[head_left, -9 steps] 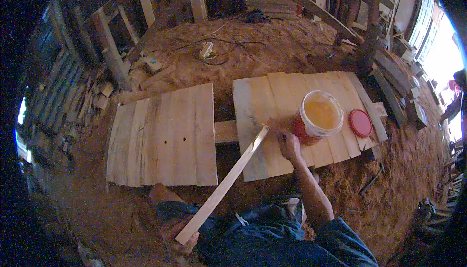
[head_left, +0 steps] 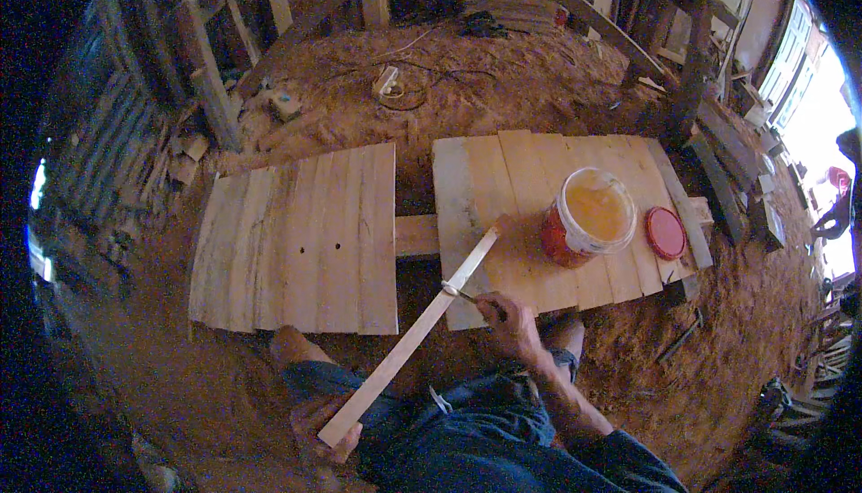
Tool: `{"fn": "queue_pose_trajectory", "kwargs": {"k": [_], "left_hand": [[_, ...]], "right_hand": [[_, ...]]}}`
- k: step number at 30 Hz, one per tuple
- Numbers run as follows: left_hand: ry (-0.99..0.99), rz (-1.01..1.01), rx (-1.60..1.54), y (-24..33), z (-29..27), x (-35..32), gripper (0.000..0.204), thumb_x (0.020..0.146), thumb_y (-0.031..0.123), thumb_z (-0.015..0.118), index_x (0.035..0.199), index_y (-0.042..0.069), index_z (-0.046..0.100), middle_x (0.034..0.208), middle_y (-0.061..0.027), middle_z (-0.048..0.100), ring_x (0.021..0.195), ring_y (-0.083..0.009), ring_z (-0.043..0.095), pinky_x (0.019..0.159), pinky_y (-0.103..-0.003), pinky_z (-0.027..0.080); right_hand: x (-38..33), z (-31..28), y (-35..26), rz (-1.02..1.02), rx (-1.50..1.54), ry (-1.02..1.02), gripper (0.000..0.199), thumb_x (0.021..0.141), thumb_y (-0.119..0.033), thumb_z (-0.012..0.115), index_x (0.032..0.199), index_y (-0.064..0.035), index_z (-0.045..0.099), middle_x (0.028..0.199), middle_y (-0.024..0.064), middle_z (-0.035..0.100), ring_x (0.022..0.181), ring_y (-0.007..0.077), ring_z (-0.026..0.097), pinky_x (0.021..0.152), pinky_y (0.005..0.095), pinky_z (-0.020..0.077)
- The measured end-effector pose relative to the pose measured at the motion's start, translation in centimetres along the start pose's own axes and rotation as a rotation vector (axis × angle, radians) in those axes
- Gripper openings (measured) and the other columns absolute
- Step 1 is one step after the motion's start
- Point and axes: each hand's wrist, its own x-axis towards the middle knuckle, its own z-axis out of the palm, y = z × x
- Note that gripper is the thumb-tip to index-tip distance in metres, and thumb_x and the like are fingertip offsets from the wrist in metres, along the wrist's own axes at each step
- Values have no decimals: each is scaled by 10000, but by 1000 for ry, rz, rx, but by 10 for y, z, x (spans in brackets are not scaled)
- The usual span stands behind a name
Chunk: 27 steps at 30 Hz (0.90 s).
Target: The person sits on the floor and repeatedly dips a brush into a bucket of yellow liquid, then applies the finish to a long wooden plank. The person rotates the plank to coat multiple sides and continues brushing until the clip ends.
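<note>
Obs.: my R hand (head_left: 512,324) has moved down the wooden strip (head_left: 395,369), fingers clenched on a thin tool (head_left: 462,293); worked stretch prob. longer now. L hand (head_left: 310,416) grasps strip's lower end; strip slants, upper end over R board panel (head_left: 521,291).

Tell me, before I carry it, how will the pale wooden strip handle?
The wooden strip is likely stiff, running straight from the left hand. It is probably light, being slender. Its length may make it tip if gripped by one end.
</note>
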Motion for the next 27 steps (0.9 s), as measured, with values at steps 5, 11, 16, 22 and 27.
{"fn": "queue_pose_trajectory", "kwargs": {"k": [5,11,16,22,27], "left_hand": [[71,78,83,2,5,29,362,704,144,734,1061,98,697,877,-123,707,675,-257,676,633,-353,559],[17,-512,7,23,6,14,395,666,143,745,1052,65,714,811,-83,714,635,-225,664,589,-325,537],[-167,-611,-13,23,-9,34,386,665,138,740,1041,54,723,778,-87,713,608,-219,652,576,-321,529],[-171,-773,-147,28,-11,60,389,660,154,748,1028,31,722,762,-119,705,609,-237,664,572,-327,530],[-156,-737,-123,30,-9,50,380,661,145,751,1023,32,722,767,-118,704,621,-248,674,575,-332,537]], "right_hand": [[-32,30,-21,5,-41,160,265,839,-36,637,1099,-60,681,880,163,645,822,340,634,731,386,529],[-22,4,-37,-76,-181,105,243,848,-49,617,1086,-68,664,878,171,672,795,359,657,643,432,517],[10,-3,-37,32,-304,77,146,891,-107,641,1025,-60,674,844,155,694,787,335,673,667,407,520],[-52,18,-62,-261,-20,-56,179,884,-82,638,1059,-48,659,870,154,681,780,332,669,698,381,526],[-77,28,-105,-228,-52,21,238,845,8,644,1075,-52,665,874,158,650,760,316,655,687,382,525]]}}
